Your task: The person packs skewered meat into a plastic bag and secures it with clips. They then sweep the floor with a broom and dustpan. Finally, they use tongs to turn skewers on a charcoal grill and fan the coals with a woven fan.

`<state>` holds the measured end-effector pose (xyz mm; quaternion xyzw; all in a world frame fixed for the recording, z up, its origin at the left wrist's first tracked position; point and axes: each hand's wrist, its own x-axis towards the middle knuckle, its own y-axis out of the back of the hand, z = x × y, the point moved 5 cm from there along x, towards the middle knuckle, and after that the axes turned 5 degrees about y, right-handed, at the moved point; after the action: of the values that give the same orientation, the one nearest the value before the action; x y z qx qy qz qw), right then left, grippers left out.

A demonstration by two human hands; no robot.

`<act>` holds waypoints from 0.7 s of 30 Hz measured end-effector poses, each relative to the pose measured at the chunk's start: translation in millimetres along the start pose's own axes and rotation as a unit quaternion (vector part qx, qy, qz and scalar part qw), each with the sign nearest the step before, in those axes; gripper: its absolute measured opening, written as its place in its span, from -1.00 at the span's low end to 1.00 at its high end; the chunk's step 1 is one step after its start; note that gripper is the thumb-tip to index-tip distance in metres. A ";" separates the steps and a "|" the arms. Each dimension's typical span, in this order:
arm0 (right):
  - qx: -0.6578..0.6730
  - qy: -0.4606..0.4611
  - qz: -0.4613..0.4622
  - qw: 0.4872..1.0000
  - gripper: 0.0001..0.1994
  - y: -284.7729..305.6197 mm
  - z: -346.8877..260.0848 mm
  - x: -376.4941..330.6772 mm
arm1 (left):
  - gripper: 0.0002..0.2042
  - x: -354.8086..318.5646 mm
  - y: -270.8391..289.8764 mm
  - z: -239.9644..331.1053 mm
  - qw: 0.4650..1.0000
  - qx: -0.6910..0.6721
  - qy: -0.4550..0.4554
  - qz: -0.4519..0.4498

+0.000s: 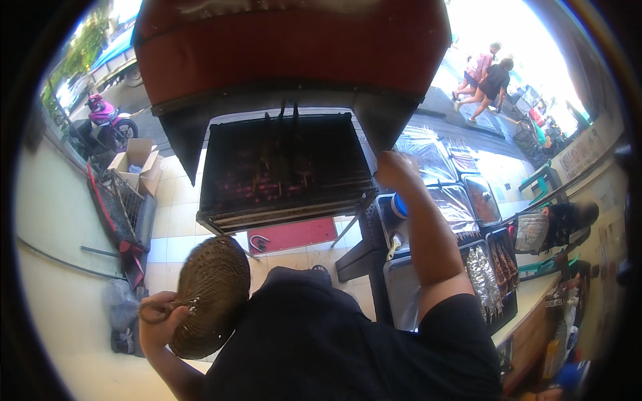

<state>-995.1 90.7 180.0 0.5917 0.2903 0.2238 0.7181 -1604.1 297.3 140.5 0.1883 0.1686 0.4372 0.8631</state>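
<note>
On a tiled street-side floor, the left hand grips a woven fan near the charcoal grill, while the right hand rests fisted at the grill's far right corner.

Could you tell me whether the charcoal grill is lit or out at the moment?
Lit: reddish glow shows between the bars of the grill, under the skewered food.

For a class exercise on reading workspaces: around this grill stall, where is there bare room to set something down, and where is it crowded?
Free: the pale tiled floor between the grill and the cardboard box, and the tiles beside the red mat. Crowded: the counter to the right, packed edge to edge with foil-lined trays and skewers. The left hand holds a woven fan.
</note>
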 end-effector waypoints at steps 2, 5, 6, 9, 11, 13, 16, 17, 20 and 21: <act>-0.007 0.016 -0.002 1.000 -0.73 -7.0 -10.9 -0.9 | -0.62 -1.6 -13.5 3.7 0.997 -0.056 0.005 -0.044; 0.004 -0.032 -0.010 0.999 -0.72 -0.7 -9.5 -15.5 | -0.65 -1.4 -22.0 4.5 0.995 0.045 0.010 -0.087; 0.013 -0.053 -0.017 0.998 -0.72 4.9 -5.3 -21.8 | -0.65 -2.8 -21.5 3.7 0.995 0.048 0.011 -0.089; 0.032 -0.003 0.011 0.999 -0.75 19.1 4.8 -44.8 | -0.65 -15.7 -17.8 -1.7 0.992 0.076 0.036 -0.090; 0.003 0.010 0.029 1.000 -0.77 20.2 5.6 -46.7 | -0.64 -24.2 -15.2 -4.2 0.990 0.111 0.049 -0.064; -0.010 0.019 0.042 0.999 -0.78 21.5 6.3 -36.7 | -0.64 -34.4 -16.3 -8.0 0.995 0.039 0.088 -0.025; -0.122 0.067 -0.003 0.990 -0.82 38.7 11.9 -2.6 | -0.63 -37.8 -25.7 -6.6 0.991 0.037 0.125 -0.018; -0.081 0.062 0.031 0.994 -0.84 51.0 20.9 -0.6 | -0.62 -36.3 -29.5 -4.3 0.989 0.061 0.133 -0.021; -0.023 0.098 0.089 0.991 -0.75 80.6 46.9 -27.7 | -0.64 -30.2 -44.1 9.5 0.990 0.052 0.125 -0.044; 0.017 0.059 0.066 0.996 -0.73 82.6 57.6 -43.0 | -0.66 -28.9 -48.3 17.4 0.993 0.048 0.100 -0.048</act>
<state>-985.5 37.2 275.1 0.6073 0.2965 0.3005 0.6730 -1579.0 244.2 136.5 0.1767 0.2840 0.4035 0.8516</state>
